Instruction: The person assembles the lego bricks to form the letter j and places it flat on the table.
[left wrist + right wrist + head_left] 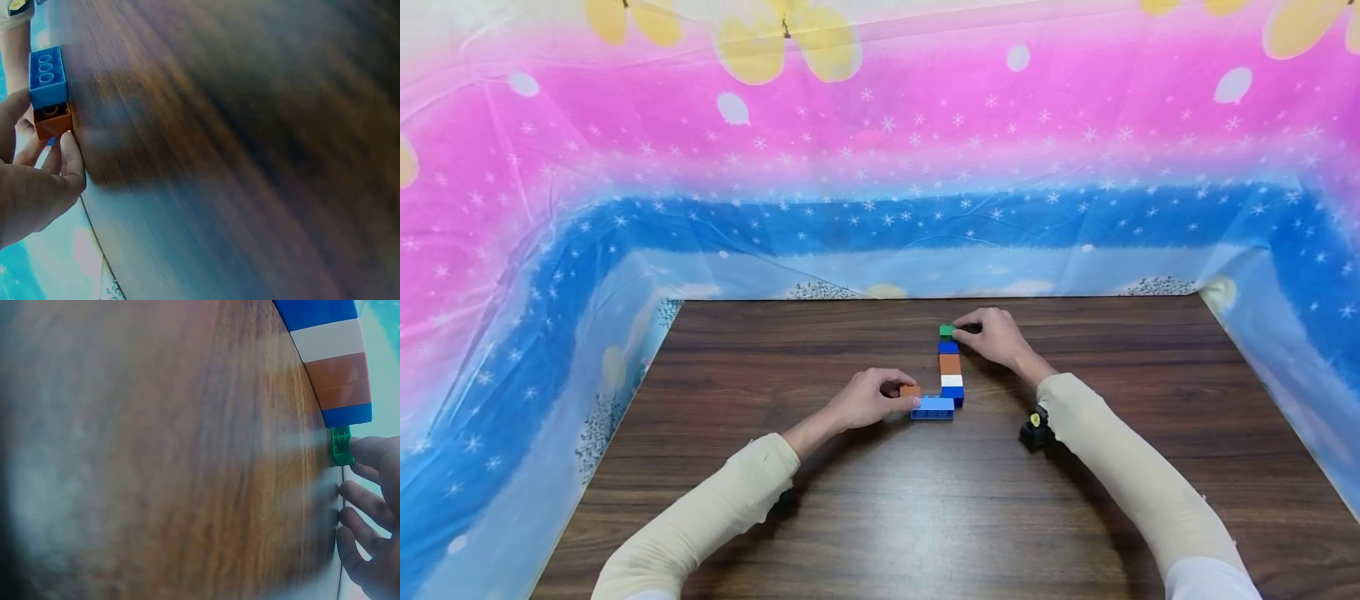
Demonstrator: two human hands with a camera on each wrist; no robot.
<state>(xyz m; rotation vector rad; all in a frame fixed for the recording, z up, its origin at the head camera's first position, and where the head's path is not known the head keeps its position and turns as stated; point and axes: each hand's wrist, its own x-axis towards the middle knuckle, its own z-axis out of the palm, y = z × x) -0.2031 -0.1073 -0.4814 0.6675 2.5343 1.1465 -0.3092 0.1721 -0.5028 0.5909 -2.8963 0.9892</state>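
Note:
My left hand (pixel 863 400) holds a small orange brick (pixel 910 391) between thumb and fingers. The thumb tip reaches the left end of a light blue brick (pixel 934 407), whose hollow underside with round tubes faces me. In the left wrist view the orange brick (pixel 54 125) sits against the end of the blue brick (pixel 47 78). My right hand (pixel 996 337) pinches a small green brick (pixel 947 331) at the far end of a row. That row runs away from me: dark blue (pixel 953 393), white (pixel 951 381), orange (pixel 950 365) and dark blue (pixel 948 347) bricks.
The bricks lie on a dark wooden table (pixel 865 517), right of its middle. A patterned cloth (pixel 880 225) rises behind the far edge and along both sides. A black wrist device (pixel 1034 429) hangs under the right sleeve.

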